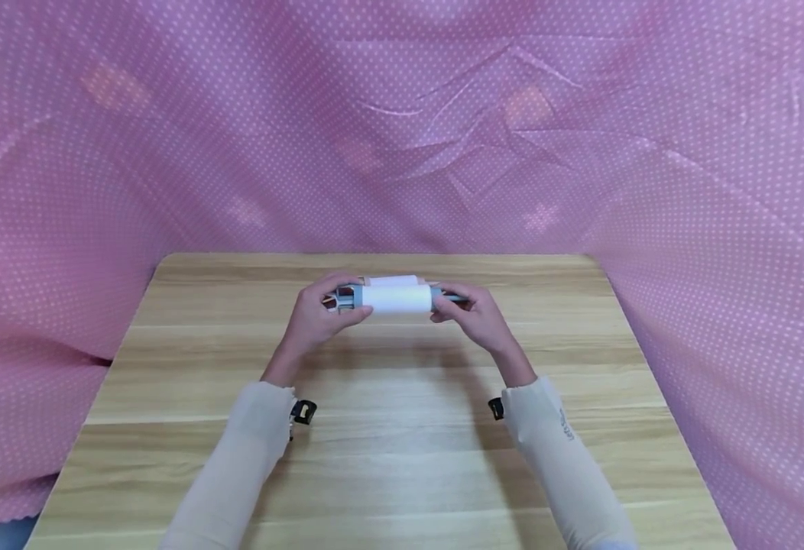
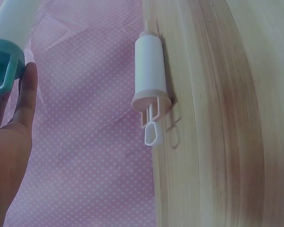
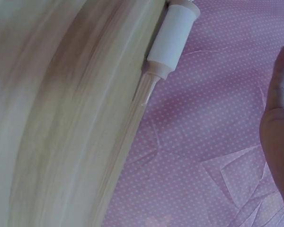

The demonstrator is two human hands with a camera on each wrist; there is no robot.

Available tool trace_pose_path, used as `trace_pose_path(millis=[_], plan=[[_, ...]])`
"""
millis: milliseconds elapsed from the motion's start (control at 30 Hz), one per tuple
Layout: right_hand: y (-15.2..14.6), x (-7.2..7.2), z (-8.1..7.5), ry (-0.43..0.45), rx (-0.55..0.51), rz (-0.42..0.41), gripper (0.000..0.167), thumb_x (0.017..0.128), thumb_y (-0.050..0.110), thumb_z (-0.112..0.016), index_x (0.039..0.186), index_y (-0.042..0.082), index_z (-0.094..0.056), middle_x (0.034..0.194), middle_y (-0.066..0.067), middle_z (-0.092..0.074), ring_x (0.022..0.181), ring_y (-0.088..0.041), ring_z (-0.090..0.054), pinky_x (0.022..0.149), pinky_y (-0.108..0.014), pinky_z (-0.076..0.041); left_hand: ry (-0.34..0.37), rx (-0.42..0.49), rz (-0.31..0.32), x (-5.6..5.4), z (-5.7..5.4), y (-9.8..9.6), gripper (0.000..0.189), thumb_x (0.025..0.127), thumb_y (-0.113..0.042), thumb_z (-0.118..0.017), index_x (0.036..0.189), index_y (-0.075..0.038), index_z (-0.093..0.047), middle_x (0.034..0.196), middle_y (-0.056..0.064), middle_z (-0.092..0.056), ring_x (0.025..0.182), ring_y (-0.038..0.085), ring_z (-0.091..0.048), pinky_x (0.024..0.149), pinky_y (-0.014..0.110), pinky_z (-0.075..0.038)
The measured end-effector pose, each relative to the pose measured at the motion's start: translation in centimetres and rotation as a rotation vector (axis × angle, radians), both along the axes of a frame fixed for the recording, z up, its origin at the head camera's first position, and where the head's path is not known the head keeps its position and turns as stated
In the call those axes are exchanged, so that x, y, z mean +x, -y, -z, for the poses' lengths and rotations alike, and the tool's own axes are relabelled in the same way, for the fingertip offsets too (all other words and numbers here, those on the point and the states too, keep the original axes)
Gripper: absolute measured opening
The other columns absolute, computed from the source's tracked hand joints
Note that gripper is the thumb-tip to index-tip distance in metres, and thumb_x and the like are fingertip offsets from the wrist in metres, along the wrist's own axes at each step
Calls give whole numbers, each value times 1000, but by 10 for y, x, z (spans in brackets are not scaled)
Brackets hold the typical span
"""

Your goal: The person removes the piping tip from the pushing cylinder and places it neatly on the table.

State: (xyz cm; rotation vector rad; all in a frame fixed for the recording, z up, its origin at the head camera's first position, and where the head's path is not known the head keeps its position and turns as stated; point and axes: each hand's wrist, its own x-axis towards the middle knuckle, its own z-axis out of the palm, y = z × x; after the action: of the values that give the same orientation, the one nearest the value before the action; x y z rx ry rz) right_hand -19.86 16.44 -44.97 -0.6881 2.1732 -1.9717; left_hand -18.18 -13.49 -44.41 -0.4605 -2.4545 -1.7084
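Observation:
Both hands hold up a syringe-shaped tool with a white cylinder [image 1: 397, 299] and teal ends, lying level above the far part of the table. My left hand [image 1: 309, 312] grips its left end, where teal rectangular loops [image 2: 9, 71] and a white pull stick out. My right hand [image 1: 479, 315] pinches the teal right end between thumb and fingers; in the right wrist view that end is out of frame. Just behind is a second such tool [image 2: 149, 66], white with pale pink ends and a white pull ring, on the table's far edge.
The wood-grain table [image 1: 388, 458] ends close behind the hands. A pink polka-dot cloth [image 1: 402, 153] hangs behind it and along both sides. Black wrist mounts [image 1: 303, 412] sit at the cream sleeves [image 1: 230, 466].

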Motion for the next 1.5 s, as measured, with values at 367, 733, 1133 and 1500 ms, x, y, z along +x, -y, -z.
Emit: trace_pose_path(millis=[367,733,1133,1500], plan=[[3,7,1,-151,50,56,36,89,-15,-69,124,-15,-64,125,-29,-65,96,-15,-68,79,-28,-60,53,21,16,2,3,4,43,87,-25,-82,126,-13,-68,118,10,-65,97,26,-63,74,33,-60],[-2,9,-9,0,14,31,40,95,4,-70,134,-3,-61,127,-23,-61,100,-33,-68,86,-40,-60,25,43,28,2,-3,6,43,87,-23,-83,125,-9,-68,113,11,-66,92,28,-64,68,31,-60],[-3,6,-10,92,37,40,31,105,19,-59,123,-6,-65,97,-21,-66,77,-24,-66,74,-38,-62,26,27,-2,8,-5,4,42,85,-28,-84,123,-17,-69,114,6,-65,93,26,-64,70,36,-60],[-1,8,-12,82,-48,3,43,96,-4,-65,137,-8,-52,123,-25,-58,91,-23,-69,78,-42,-62,26,10,-15,7,-5,6,44,87,-30,-82,126,-17,-68,119,6,-65,100,26,-62,76,37,-59]])
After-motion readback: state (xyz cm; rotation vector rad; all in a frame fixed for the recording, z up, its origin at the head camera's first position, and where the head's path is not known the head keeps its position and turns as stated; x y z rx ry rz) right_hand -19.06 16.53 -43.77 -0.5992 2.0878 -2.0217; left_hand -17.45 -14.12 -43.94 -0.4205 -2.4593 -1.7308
